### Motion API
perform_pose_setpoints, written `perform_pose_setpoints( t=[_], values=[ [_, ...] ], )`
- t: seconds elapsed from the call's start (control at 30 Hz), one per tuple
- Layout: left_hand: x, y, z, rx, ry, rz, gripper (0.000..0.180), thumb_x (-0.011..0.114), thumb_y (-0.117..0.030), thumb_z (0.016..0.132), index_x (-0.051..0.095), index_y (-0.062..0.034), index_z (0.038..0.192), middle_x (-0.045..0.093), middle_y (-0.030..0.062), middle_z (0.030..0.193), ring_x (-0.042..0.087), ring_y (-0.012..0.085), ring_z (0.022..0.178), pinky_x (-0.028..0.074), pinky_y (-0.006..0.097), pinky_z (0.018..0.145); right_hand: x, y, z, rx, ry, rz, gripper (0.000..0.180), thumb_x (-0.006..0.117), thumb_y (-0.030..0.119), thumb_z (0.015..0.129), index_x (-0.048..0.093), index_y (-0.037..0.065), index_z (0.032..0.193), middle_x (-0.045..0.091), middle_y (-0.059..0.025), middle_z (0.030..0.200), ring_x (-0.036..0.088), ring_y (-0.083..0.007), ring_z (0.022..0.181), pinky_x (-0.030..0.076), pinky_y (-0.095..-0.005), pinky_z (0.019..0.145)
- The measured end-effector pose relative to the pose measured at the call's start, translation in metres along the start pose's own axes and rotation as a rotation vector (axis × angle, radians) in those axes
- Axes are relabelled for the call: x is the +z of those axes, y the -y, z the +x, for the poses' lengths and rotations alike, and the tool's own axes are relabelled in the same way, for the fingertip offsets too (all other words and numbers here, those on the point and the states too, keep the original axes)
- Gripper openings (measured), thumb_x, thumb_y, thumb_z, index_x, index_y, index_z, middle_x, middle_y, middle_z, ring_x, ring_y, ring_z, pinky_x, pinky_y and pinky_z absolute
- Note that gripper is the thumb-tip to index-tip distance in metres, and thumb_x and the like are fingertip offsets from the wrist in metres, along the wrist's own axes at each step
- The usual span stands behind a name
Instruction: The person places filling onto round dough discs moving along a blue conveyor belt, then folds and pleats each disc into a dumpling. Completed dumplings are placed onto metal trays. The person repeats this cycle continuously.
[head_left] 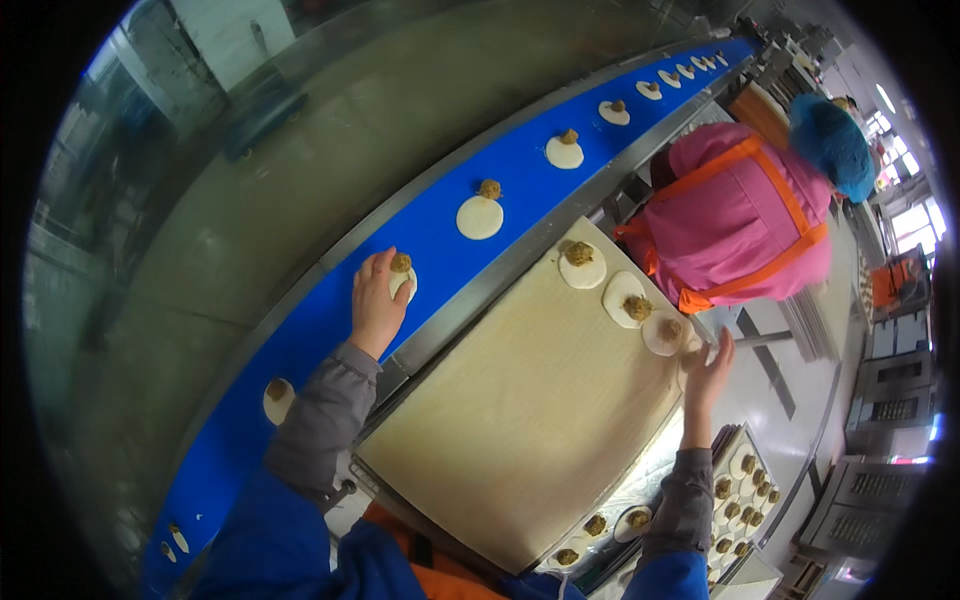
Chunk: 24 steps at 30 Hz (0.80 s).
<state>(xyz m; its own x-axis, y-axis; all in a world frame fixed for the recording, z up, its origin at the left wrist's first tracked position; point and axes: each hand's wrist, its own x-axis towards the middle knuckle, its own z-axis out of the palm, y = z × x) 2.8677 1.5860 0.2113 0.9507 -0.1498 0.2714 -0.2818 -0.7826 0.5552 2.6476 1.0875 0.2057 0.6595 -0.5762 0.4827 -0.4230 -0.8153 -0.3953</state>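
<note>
L hand (378,308), at 9 o'clock, has its grip partly spread over a dough round (404,284) on the blue conveyor belt (526,186); can't tell if it's pinched. R hand (708,378), btwn 3 & 4 o'clock, is by the edge of the tan sheet (520,400), next to a filled dough round (655,338); can't tell if its grip has anything. Sheet rounds (620,311) sit in a row at 2 to 3 o'clock, prob. to use space neatly. Belt rounds (480,220) sit apart, prob. to stop sticking. Dough looks soft, flat, pale; filling (636,307) looks lumpy, brownish-green.
</note>
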Motion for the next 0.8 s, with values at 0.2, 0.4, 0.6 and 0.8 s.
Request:
perform_pose_setpoints(
  t=[0.2, 0.4, 0.6, 0.8],
  values=[
    [-0.015, 0.065, -0.031, 0.058, 0.139, 0.104, 0.042, 0.070, -0.009, 0.084, 0.059, -0.0069, 0.124, 0.059, 0.0137, 0.117, 0.055, 0.0347, 0.108, 0.044, 0.045, 0.093, 0.106, 0.252, 0.013, -0.559, 0.443, 0.517, 0.049, 0.057, -0.006, 0.086, 0.053, 0.005, 0.133, 0.057, -0.0182, 0.132, 0.056, -0.0348, 0.122, 0.045, -0.0398, 0.103],
    [-0.054, 0.116, -0.083, -0.237, 0.177, -0.369, 0.035, 0.069, -0.007, 0.085, 0.062, -0.0054, 0.119, 0.064, 0.0124, 0.107, 0.059, 0.0327, 0.101, 0.047, 0.043, 0.091, 0.220, 0.385, -0.013, -0.712, 0.669, 0.166, 0.040, 0.064, 0.006, 0.084, 0.061, 0.008, 0.124, 0.059, -0.0161, 0.128, 0.056, -0.0347, 0.117, 0.047, -0.0435, 0.098],
    [-0.110, 0.170, -0.129, 0.011, 0.196, 0.067, 0.044, 0.072, -0.007, 0.086, 0.060, -0.0069, 0.128, 0.059, 0.0094, 0.117, 0.059, 0.0240, 0.104, 0.048, 0.035, 0.091, 0.216, 0.403, -0.050, -0.395, 1.110, 0.542, 0.034, 0.073, 0.020, 0.082, 0.069, 0.009, 0.113, 0.066, -0.0124, 0.107, 0.061, -0.0330, 0.103, 0.051, -0.0412, 0.090],
    [-0.162, 0.223, -0.132, -0.548, 0.616, -0.276, 0.067, 0.082, -0.013, 0.076, 0.049, -0.0023, 0.133, 0.059, 0.0132, 0.107, 0.060, 0.0243, 0.096, 0.050, 0.037, 0.082, 0.194, 0.440, -0.111, -0.644, 0.960, 0.277, 0.048, 0.081, 0.040, 0.075, 0.070, 0.010, 0.111, 0.065, -0.0127, 0.110, 0.062, -0.0334, 0.106, 0.052, -0.0428, 0.088]
  ],
)
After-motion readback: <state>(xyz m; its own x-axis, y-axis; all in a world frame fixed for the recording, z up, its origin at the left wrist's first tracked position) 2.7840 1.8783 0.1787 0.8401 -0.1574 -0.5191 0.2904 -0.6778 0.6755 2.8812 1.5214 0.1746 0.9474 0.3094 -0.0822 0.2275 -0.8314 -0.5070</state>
